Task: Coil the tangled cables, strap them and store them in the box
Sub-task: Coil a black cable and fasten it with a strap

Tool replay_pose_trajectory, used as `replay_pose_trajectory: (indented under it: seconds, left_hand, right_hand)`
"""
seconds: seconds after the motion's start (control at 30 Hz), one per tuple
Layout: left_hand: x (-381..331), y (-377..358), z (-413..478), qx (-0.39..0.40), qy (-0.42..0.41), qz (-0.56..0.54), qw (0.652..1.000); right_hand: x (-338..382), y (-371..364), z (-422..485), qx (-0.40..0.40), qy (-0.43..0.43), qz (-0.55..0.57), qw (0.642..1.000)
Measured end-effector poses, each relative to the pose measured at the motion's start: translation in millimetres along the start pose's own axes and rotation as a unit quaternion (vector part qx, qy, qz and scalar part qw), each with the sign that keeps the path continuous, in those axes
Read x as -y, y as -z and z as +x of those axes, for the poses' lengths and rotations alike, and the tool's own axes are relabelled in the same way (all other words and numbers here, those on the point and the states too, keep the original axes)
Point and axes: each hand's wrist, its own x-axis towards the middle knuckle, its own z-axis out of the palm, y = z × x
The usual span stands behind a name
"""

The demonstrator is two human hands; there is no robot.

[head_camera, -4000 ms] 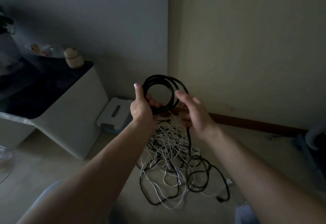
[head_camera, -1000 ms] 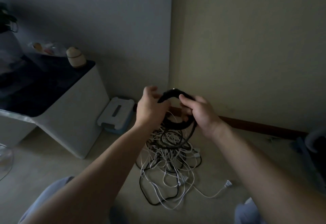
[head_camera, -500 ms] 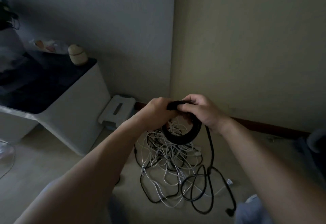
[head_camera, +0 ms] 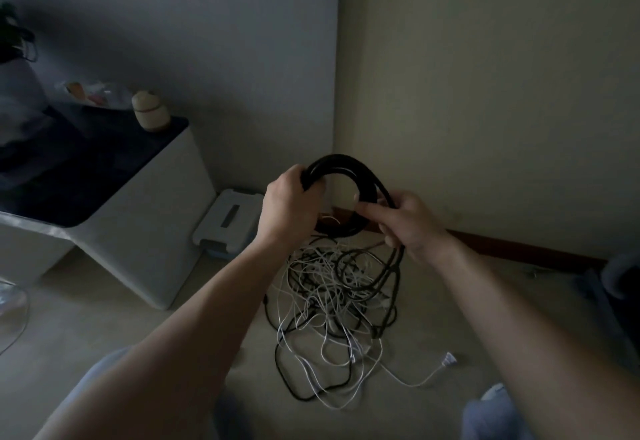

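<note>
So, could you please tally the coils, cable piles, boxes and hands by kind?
Black round cable coil: 1
Tangled black-and-white floor pile of cables: 1
White lidded plastic box: 1
Bare hands: 2, left hand, right hand
Total: 5

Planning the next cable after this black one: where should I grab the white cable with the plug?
Pinch its white plug, coming from above on the right. It lies alone on the floor, clear of the tangle, one strand trailing back into it. The left hand and right hand hold the black coil.
</note>
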Motion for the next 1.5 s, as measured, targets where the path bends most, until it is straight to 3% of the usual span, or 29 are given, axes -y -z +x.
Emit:
replay_pose_trajectory:
  seconds: [0.27,0.37,0.43,0.53,0.63,0.73,0.8,0.87,1.0,1.27,1.5]
  left_hand:
    - [-4.4,-21.4,-14.0,-0.028,0.094,-0.135,0.986]
    - [-10.5,-32.7,-24.9,-0.010,0.176,-0.222,0.959]
    - [-14.0,-38.7,-30.7,0.014,0.236,-0.281,0.930]
    - [-11.8,-37.9,-29.8,0.063,0.268,-0.267,0.923]
    - [-4.0,-34.2,-23.1,0.102,0.215,-0.185,0.953]
    - [-1.9,-24.3,-17.5,0.073,0.042,-0.045,0.995]
    - [-1.7,-15.1,-13.2,0.103,-0.094,0.015,0.990]
    - [1.5,-9.1,-11.2,0.177,-0.164,0.078,0.967]
    - [2.5,-9.5,-15.3,0.259,-0.142,0.124,0.947]
    - [-4.9,-3.8,-7.3,0.151,-0.127,0.105,0.975]
    - [-4.8,-3.0,-9.7,0.072,-0.070,0.056,0.993]
  right_hand:
    - [6.0,-37.0,-1.6,-0.088,-0.044,0.200,0.975]
    - [10.3,-39.5,-2.7,-0.093,-0.068,0.263,0.958]
    - [11.3,-40.0,-2.6,-0.090,-0.073,0.283,0.952]
    - [13.3,-36.1,-2.5,-0.126,-0.073,0.251,0.957]
    - [11.6,-27.6,-0.6,-0.135,-0.054,0.147,0.978]
    - [10.4,-22.7,0.1,-0.069,-0.047,-0.032,0.996]
    - [10.5,-20.4,2.1,-0.013,-0.047,-0.115,0.992]
    - [12.9,-17.3,3.5,0.028,-0.062,-0.165,0.984]
    - [15.2,-12.8,0.7,0.063,-0.102,-0.167,0.979]
    - [8.3,2.0,-3.1,0.028,-0.038,0.000,0.999]
    - [-1.4,0.2,1.0,0.032,-0.028,0.026,0.999]
